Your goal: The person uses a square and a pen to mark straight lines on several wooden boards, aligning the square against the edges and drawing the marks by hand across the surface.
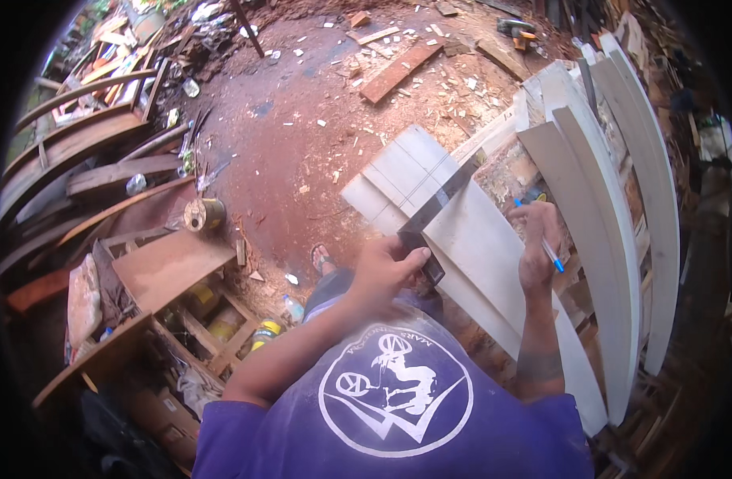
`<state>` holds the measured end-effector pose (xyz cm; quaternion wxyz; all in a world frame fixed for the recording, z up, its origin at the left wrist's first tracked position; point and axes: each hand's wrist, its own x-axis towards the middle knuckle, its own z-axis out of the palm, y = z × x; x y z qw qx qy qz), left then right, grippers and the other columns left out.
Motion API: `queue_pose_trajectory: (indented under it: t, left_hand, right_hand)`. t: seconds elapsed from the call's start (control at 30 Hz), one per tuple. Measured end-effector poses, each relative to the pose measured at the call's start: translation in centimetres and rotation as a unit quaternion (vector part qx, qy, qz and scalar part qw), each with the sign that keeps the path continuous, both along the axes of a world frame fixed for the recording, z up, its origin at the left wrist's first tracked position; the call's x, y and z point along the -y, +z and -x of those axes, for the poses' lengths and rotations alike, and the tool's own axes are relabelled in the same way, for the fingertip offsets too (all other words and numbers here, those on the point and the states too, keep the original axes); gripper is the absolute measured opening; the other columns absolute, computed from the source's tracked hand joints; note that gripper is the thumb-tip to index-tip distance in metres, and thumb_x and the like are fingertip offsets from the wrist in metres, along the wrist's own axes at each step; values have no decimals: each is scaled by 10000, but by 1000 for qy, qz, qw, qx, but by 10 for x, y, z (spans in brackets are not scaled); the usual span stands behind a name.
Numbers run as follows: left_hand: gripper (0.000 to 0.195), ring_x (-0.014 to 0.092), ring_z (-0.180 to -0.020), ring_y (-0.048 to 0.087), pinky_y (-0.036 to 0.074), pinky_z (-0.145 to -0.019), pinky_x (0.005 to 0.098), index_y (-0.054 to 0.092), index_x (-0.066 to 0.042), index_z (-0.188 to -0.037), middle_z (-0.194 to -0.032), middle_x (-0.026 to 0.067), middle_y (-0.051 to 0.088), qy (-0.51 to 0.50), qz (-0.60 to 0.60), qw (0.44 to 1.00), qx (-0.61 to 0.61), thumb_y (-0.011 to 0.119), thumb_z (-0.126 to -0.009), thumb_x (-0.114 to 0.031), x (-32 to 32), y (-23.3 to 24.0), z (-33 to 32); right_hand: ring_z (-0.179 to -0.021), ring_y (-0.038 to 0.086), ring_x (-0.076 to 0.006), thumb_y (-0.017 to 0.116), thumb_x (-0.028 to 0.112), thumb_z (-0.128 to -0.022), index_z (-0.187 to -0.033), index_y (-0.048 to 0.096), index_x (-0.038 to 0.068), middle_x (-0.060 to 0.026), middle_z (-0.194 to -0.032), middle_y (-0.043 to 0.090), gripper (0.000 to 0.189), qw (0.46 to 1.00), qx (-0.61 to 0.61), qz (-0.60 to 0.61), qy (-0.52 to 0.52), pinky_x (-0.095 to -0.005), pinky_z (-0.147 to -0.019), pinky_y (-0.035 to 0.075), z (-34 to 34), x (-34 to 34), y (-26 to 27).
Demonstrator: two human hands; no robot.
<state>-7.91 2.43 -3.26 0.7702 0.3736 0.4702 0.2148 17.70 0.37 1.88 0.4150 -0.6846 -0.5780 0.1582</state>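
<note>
My left hand [396, 266] grips the dark stock of a try square [441, 197]. Its metal blade lies slantwise across a pale wooden board [486, 251], and the stock sits by the board's near edge. Several thin pencil-like or pen lines cross the far end of this board and the second pale board [375, 194] beside it. In my right hand [539, 233] is a blue-capped ballpoint pen [550, 251], held between the fingers just right of the boards and apart from their surface. The pen's tip is hard to make out.
More pale boards [587, 209] stand at the right. A cordless drill [515, 29] lies on the ground at the back, near a reddish plank [402, 72]. Wood offcuts and chips litter the earth floor [270, 138]. At left are a tin can [204, 214] and a wooden crate [207, 326].
</note>
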Motion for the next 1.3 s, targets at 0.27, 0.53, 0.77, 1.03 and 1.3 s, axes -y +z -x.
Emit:
queue_pose_trajectory:
  t: [0.27, 0.53, 0.77, 1.03, 1.3]
  left_hand:
    - [228, 81, -613, 597, 450, -527, 274, 686, 25, -822, -686, 57, 652, -118, -196, 969, 88, 733, -919, -177, 27, 21, 18]
    - [241, 260, -622, 638, 499, -641, 394, 670, 13, -788, -691, 139, 632, -301, -261, 911, 110, 719, -876, -205, 57, 61, 12]
    - [214, 297, -688, 670, 517, -648, 402, 679, 13, -862, -777, 164, 665, -291, -437, 845, 108, 712, -904, -194, 63, 63, -11]
    - [277, 163, -858, 688, 562, -796, 310, 727, -23, -1090, -952, 97, 740, -44, -300, 942, -145, 631, -1008, -270, 4, 10, -4]
    - [366, 158, -830, 621, 488, -736, 304, 703, 13, -1083, -925, 77, 686, 114, -360, 885, -274, 629, -992, -333, -74, -32, 5]
  right_hand:
    - [-751, 588, -215, 627, 209, -997, -910, 618, -22, -88, -810, 563, 247, 964, -168, 127, -164, -320, -688, 473, 98, 112, 20]
    - [-794, 667, -371, 811, 177, -744, -1090, 660, 34, -165, -883, 657, 404, 975, -26, 193, -108, -441, -690, 537, 155, 167, 54]
    - [-662, 658, -274, 776, 144, -809, -1034, 640, 11, -161, -756, 644, 295, 970, -99, 156, -161, -375, -626, 516, 125, 182, 50]
    - [-580, 348, -71, 610, 208, -1028, -752, 485, 64, 63, -643, 392, 336, 883, -151, -9, -445, -271, -542, 283, -75, 354, -5]
    - [-768, 710, -393, 844, 286, -783, -1040, 672, -4, -211, -805, 709, 424, 886, 137, 255, -362, -458, -689, 551, -100, 326, -26]
